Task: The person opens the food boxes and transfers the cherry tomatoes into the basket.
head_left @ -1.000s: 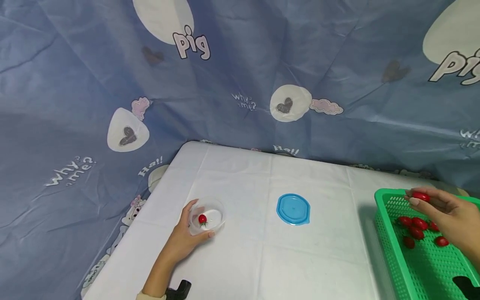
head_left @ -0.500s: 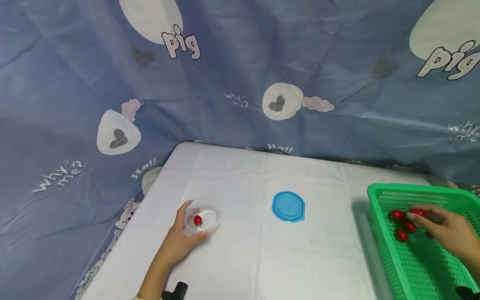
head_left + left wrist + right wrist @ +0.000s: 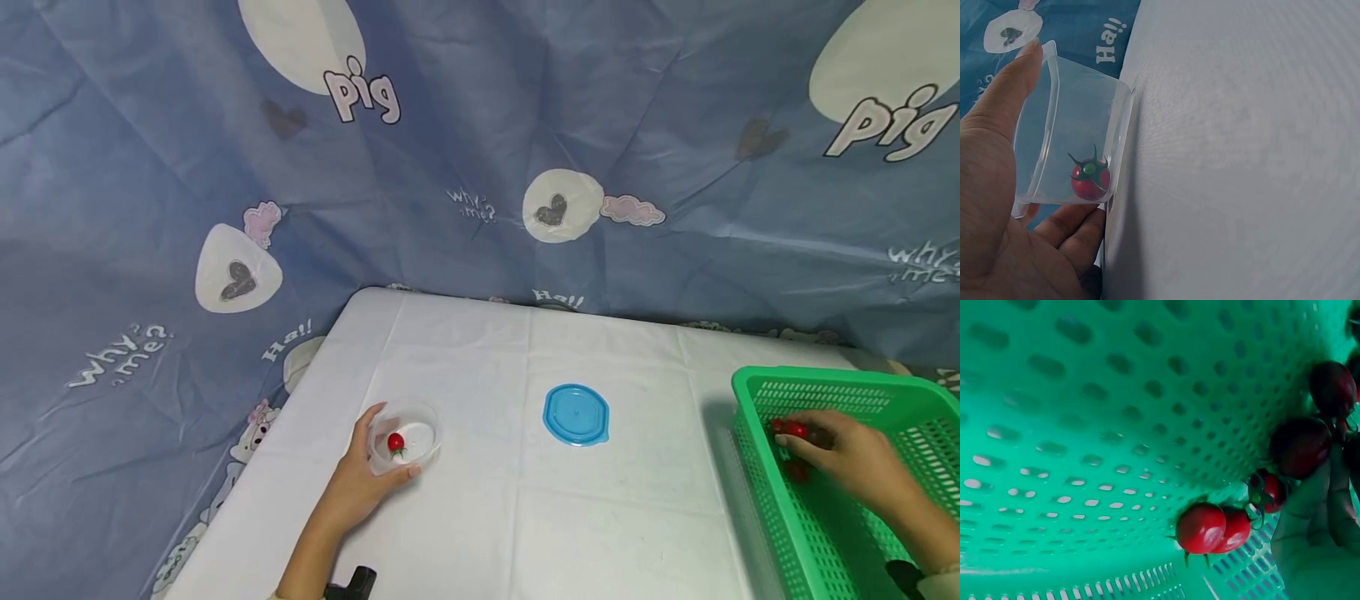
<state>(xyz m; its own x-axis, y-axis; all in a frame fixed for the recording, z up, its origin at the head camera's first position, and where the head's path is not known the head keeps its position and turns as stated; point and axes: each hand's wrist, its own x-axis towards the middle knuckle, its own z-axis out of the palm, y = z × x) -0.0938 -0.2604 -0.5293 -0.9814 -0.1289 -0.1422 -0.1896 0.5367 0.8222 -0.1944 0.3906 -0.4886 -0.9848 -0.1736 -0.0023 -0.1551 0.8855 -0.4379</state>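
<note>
A clear plastic container point(image 3: 422, 417) stands on the white table, gripped round its side by my left hand point(image 3: 360, 483). One cherry tomato point(image 3: 1090, 180) with a green calyx lies on its floor. Inside the green basket point(image 3: 780, 500), at its far left corner, my right hand point(image 3: 855, 458) has thumb and fingers about a red cherry tomato point(image 3: 797, 430). In the right wrist view the fingers point(image 3: 1319, 512) touch a shaded cherry tomato point(image 3: 1300, 447). Several more cherry tomatoes point(image 3: 1200, 528) lie close by; the hand hides part of the group.
Between the container and the basket, a blue lid point(image 3: 576, 414) lies flat on the white tablecloth point(image 3: 465, 358). A blue printed curtain point(image 3: 450, 125) hangs behind and to the left of the table.
My right hand, earlier above the basket with a cherry tomato, has gone down into it and left among the tomatoes. My left hand keeps its hold on the container. The head view has shifted slightly.
</note>
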